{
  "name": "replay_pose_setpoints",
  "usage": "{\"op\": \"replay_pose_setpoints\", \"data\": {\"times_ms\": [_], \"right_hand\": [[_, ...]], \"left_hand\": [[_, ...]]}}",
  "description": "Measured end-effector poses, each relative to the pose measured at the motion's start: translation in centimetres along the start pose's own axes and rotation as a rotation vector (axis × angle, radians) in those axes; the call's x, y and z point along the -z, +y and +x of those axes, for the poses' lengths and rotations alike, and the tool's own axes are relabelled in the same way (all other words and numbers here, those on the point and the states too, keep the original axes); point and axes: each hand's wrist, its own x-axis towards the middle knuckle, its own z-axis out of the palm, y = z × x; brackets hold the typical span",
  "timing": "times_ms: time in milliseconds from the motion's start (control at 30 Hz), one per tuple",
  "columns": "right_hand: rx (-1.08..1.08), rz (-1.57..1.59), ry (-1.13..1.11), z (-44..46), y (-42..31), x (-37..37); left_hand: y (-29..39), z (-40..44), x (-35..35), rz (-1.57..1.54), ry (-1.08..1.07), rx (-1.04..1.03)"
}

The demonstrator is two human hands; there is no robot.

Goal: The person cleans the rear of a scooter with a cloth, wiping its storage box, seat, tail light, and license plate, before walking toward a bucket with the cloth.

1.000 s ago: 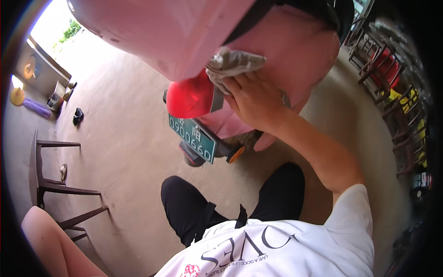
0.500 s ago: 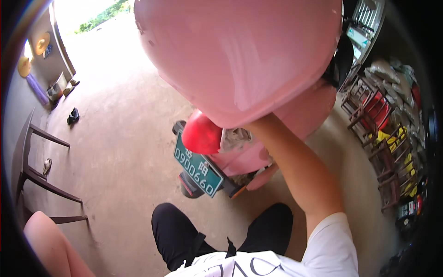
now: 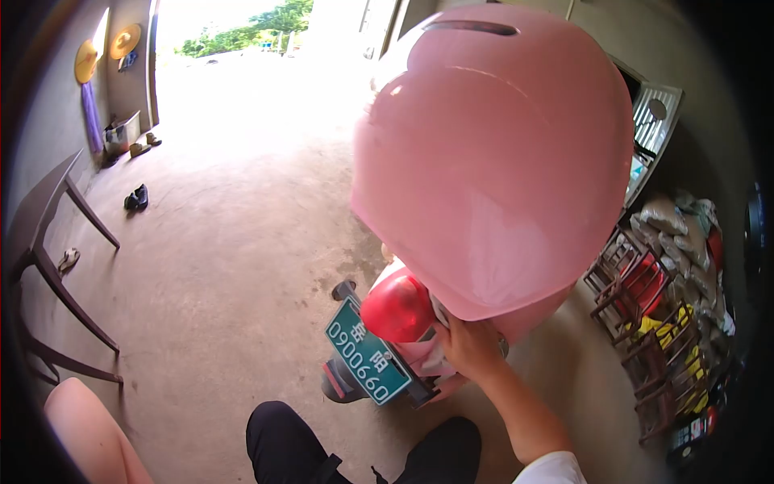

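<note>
Rounded shell (image 3: 500, 161): glossy pink with a paler sheen, looming above the right hand (image 3: 470, 348).
Slot (image 3: 470, 28): dark, high above the hand.
Tail lamp (image 3: 397, 308): bright red, just left of the hand.
Cloth (image 3: 439, 311): a pale sliver at the hand's upper left.
Number plate (image 3: 357, 352): teal green with white characters, left of the hand.
Sleeve (image 3: 552, 469): white, below and right of the hand.
Trousers (image 3: 282, 440): black, below and left.
Chairs (image 3: 651, 387): dark brown, well right, among red and yellow patches.
Hats (image 3: 125, 40): straw yellow, far upper left.
</note>
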Motion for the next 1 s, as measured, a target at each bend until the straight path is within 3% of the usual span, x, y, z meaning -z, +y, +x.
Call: {"op": "replay_pose_setpoints", "data": {"times_ms": [67, 200, 300, 567, 600, 667, 800, 867, 1000], "right_hand": [[-0.047, -0.016, -0.084, -0.6, 0.1, 0.6], [0.075, -0.023, 0.044, 3.2, -0.7, 1.6], [0.088, 0.167, 0.093, 6.5, -0.1, 0.5], [0.058, -0.187, -0.454, 10.1, -1.1, 0.5], [0.037, -0.177, -0.442, 8.8, -1.1, 0.1], [0.013, 0.196, 0.159, 4.7, -1.8, -1.5], [-0.093, 0.039, 0.117, -0.9, -2.1, -1.9], [-0.001, -0.173, 0.165, -3.0, -0.7, -2.1], [-0.108, -0.172, 0.106, -3.5, 3.5, -0.8]], "left_hand": [[0.5, -0.3, 1.0, 0.03, 0.014, -0.017], [0.5, -1.1, 1.6, 0.051, 0.06, -0.045], [0.2, -1.6, 1.3, 0.046, 0.094, -0.059], [-1.2, -0.4, -1.0, -0.027, 0.081, -0.108], [-1.7, -0.3, -1.5, -0.05, 0.077, -0.115], [-2.7, 0.2, -2.6, -0.094, 0.067, -0.131], [-4.2, 0.9, -5.5, -0.188, 0.068, -0.155], [-4.7, 1.0, -7.2, -0.229, 0.082, -0.162], [-5.2, 1.0, -9.8, -0.268, 0.094, -0.159]]}}
